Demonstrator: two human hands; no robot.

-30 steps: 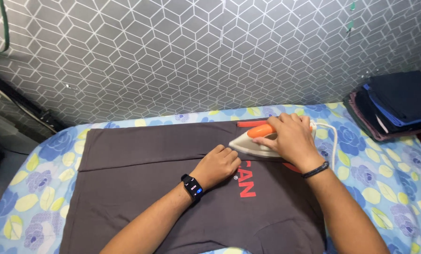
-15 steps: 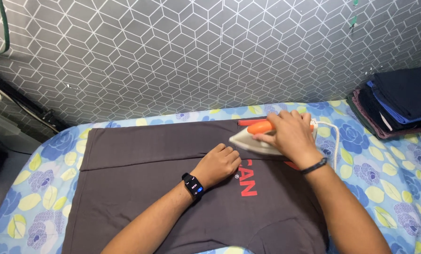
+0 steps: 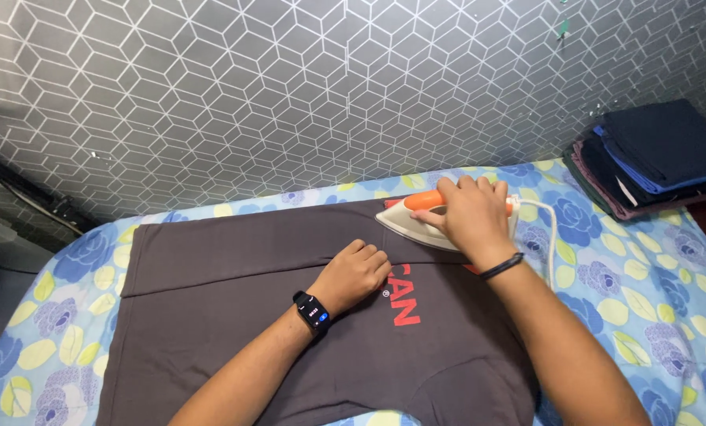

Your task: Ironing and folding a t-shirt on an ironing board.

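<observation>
Your right hand [image 3: 471,217] has its grip closed round the orange handle of the iron [image 3: 416,221] — rigid, likely weighty — while your left hand [image 3: 353,272], loosely curled and empty, pins the soft, limp grey shirt [image 3: 235,300].

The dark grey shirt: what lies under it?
Under the dark grey shirt lies a blue floral sheet, visible around its edges. The right hand presses an iron on top. What the sheet covers cannot be seen.

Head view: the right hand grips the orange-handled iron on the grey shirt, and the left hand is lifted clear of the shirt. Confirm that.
Not quite. In the head view the left hand rests on the grey shirt, pressing it flat, not lifted clear. The rest holds: the right hand grips the orange-handled iron on the shirt.
</observation>
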